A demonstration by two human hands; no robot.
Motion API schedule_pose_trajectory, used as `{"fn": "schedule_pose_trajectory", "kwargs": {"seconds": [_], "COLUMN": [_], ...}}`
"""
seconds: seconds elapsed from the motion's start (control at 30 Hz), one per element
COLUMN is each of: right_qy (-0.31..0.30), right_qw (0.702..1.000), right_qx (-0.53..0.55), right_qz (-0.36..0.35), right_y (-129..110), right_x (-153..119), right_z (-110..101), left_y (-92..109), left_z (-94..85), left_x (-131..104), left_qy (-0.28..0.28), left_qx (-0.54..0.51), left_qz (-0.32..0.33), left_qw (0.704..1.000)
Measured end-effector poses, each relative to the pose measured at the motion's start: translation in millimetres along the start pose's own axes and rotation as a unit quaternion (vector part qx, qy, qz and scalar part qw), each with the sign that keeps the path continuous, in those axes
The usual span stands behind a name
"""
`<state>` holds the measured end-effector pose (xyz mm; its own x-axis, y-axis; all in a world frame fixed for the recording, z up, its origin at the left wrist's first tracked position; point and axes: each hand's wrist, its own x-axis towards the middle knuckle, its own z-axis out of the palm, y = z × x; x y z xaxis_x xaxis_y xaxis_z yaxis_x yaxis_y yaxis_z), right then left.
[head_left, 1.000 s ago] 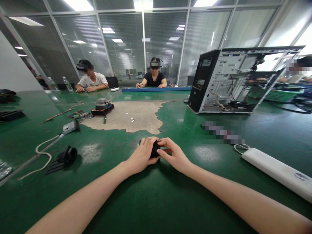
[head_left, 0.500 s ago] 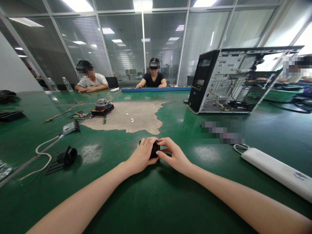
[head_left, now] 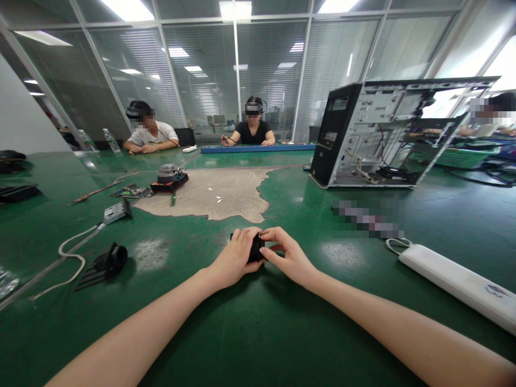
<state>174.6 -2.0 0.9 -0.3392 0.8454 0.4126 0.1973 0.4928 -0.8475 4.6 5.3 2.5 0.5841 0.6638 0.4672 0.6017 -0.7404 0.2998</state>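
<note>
Fingers [head_left: 245, 235] of my left hand [head_left: 226, 262] and right hand [head_left: 293, 260] still grip the black thing [head_left: 256, 249] near the pale patch [head_left: 242, 188], so I'm likely not done.

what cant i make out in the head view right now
- Head view: the black part's full shape, mostly covered by the left hand and partly by the right hand.
- Head view: the white strip's far end, cut off by the right edge.
- Head view: the long item beyond it, blurred by pixelation.
- Head view: what the white scraps are, too small.
</note>
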Motion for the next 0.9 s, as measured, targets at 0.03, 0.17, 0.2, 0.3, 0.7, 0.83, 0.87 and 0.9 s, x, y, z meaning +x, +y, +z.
{"fn": "schedule_pose_trajectory", "kwargs": {"seconds": [0.03, 0.17, 0.2, 0.3, 0.7, 0.83, 0.87, 0.9], "right_qy": [0.008, 0.011, 0.009, -0.009, 0.012, -0.013, -0.02, -0.025], "right_qw": [1.0, 1.0, 1.0, 0.998, 1.0, 0.998, 0.997, 0.997], "right_qx": [-0.005, -0.002, 0.002, 0.026, -0.016, 0.019, 0.026, 0.03], "right_qz": [-0.007, 0.011, 0.02, 0.054, 0.003, 0.056, 0.065, 0.071], "right_y": [0.0, 1.1, 1.6, 2.7, 1.1, 2.2, 2.0, 1.5], "right_x": [0.1, 1.2, 1.5, 2.0, 0.7, 2.0, 2.1, 2.0], "right_z": [0.0, 0.8, 1.1, 1.6, 0.7, 1.9, 2.1, 2.2], "left_y": [0.1, 0.2, 0.1, -0.6, 0.1, -0.5, -0.5, -0.4], "left_z": [0.0, 0.4, 0.7, 1.5, 0.3, 0.8, 0.7, 0.6], "left_x": [-0.1, -0.3, -0.3, -0.1, -0.4, -0.3, -0.3, -0.2], "left_qy": [0.002, 0.003, 0.002, -0.004, -0.005, -0.001, 0.0, 0.001], "left_qx": [-0.001, 0.002, 0.003, 0.005, 0.001, -0.003, -0.004, -0.005], "left_qz": [0.0, -0.004, -0.005, -0.005, -0.007, -0.005, -0.005, -0.006], "left_qw": [1.0, 1.0, 1.0, 1.0, 1.0, 1.0, 1.0, 1.0]}}
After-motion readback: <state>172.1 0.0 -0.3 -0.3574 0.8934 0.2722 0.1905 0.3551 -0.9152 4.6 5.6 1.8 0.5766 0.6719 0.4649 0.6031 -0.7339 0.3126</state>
